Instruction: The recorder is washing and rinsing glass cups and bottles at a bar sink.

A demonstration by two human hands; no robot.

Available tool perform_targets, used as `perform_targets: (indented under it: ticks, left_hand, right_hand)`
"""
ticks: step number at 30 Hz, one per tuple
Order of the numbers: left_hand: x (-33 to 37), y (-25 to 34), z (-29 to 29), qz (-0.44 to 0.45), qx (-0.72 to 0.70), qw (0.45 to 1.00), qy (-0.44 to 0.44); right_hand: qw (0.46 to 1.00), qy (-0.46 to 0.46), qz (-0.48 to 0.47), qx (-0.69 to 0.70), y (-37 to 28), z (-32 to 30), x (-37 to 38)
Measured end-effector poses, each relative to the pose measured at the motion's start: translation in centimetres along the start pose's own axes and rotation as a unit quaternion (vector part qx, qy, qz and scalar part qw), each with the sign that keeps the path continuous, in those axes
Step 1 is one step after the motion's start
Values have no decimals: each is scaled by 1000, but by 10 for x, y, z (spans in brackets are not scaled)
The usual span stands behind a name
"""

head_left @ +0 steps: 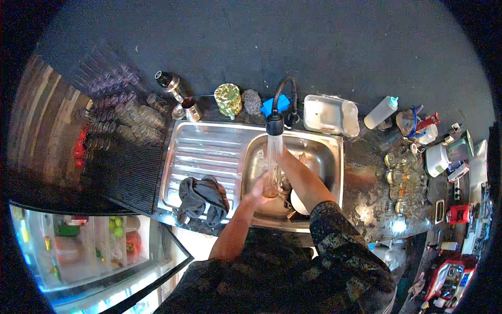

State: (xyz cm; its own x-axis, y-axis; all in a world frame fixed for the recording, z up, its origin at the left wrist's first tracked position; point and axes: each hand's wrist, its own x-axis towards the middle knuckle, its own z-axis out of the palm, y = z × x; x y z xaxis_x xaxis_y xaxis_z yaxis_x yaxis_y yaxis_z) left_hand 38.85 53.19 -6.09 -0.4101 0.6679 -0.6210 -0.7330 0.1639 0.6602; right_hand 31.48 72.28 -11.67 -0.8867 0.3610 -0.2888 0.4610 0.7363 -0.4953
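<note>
Over the steel sink basin [328, 170], my left hand [257, 189] is closed round the side of a clear glass [272, 187]. Water from the black faucet's spray head [274, 125] streams down onto the glass. My right hand [283, 157] reaches into the stream just above the glass; spray and blur hide its fingers, so I cannot tell whether it grips anything. Below my right forearm, partly covered, a white rounded dish [299, 204] and some dark items lie in the basin.
Left of the basin, a dark cloth [203, 200] lies on the ribbed drainboard [209, 152]. Behind the sink stand a shaker [170, 82], a patterned tin [228, 100] and a white plastic tub [321, 112]. Glass jars [402, 180] crowd the right counter. An open fridge [94, 251] is at lower left.
</note>
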Motion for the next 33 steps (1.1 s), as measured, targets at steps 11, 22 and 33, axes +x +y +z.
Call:
perform_targets:
  ticks: [11, 22, 33]
  left_hand:
    - [37, -12, -7, 19, 1, 996, -88]
    - [31, 5, 5, 73, 134, 988, -5]
    - [-10, 3, 18, 68, 241, 968, 6]
  right_hand:
    - [870, -181, -44, 456, 7, -12, -2]
    - [471, -111, 92, 870, -31, -31, -131]
    - [588, 5, 109, 802, 1, -66, -4]
